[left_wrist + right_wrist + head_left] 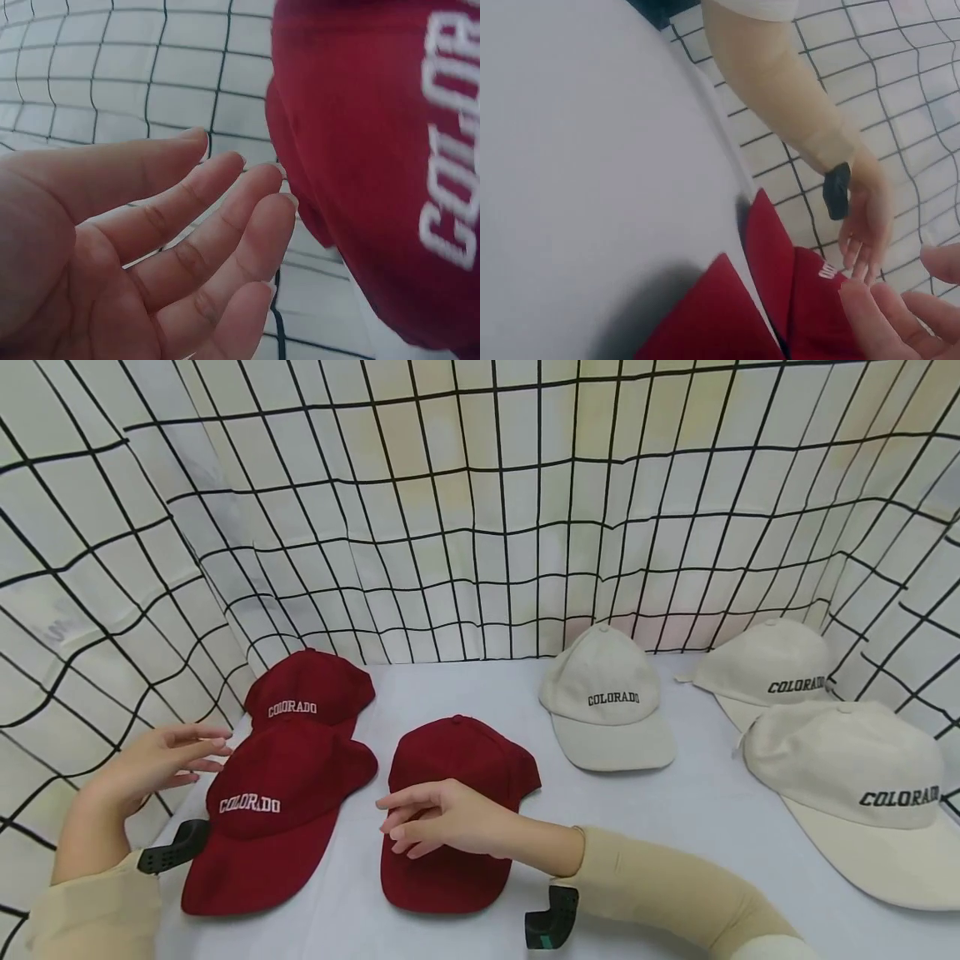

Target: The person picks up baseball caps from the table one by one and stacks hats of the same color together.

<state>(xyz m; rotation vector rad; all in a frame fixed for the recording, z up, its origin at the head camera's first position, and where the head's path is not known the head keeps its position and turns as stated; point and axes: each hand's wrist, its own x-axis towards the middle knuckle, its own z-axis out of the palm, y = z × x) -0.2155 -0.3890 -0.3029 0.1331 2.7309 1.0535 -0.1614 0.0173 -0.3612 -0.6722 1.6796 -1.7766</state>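
Observation:
Beside two dark red caps at the left, my left hand (165,762) is held with loosely bent fingers and nothing in it. The front red cap (277,860) overlaps the rear red cap (307,681); both carry white COLORADO lettering. In the left wrist view, the fingertips of that hand (172,255) stand just short of a red cap (360,135). My right hand (450,822) hovers over a third red cap (453,747), covering part of its front. Its fingers are relaxed and hold nothing; whether they touch the cap is unclear.
A pale grey cap (603,681) sits right of centre at the back. Two cream caps, one behind (780,656) and one in front (840,760), lie at the right. White walls with a black grid (487,510) bound the white table (345,893) on the back and sides.

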